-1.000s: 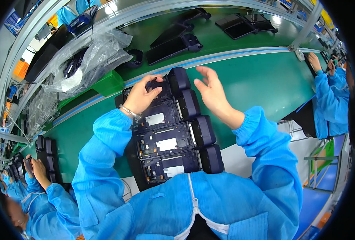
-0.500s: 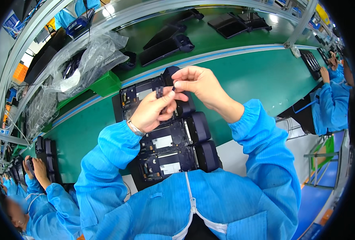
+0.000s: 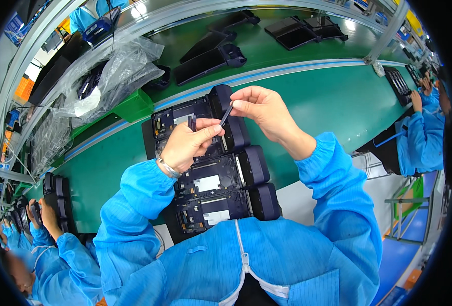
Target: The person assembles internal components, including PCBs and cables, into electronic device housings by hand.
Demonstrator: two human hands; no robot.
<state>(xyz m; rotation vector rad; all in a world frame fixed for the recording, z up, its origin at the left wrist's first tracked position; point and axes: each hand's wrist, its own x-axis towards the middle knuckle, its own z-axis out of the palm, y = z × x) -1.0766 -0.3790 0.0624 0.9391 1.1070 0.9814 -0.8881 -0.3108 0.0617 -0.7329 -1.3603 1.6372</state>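
A thin black strip point(image 3: 227, 113) runs between my two hands, pinched at its lower end by my left hand point(image 3: 188, 141) and at its upper end by my right hand point(image 3: 263, 113). More small black pieces point(image 3: 192, 122) poke out of my left hand's curled fingers; their exact kind I cannot make out. Both hands hover above a row of opened black device housings, each with bare circuitry and a silvery-white plate inside. The far housing point(image 3: 161, 122) is partly hidden by my left hand. Nearer me lie a middle housing point(image 3: 221, 171) and a near housing point(image 3: 185, 217).
Beyond the green bench point(image 3: 307, 97), a raised shelf carries black display units point(image 3: 210, 64). Crumpled clear plastic bags point(image 3: 129, 66) spill over a green bin point(image 3: 134, 108) at the left. Co-workers in blue sit on both sides, one's hand point(image 3: 47, 217) near black units at far left.
My right hand has drawn slightly right, and my left hand has shifted a little left and down. The black strip, mostly covered before, now shows between them.
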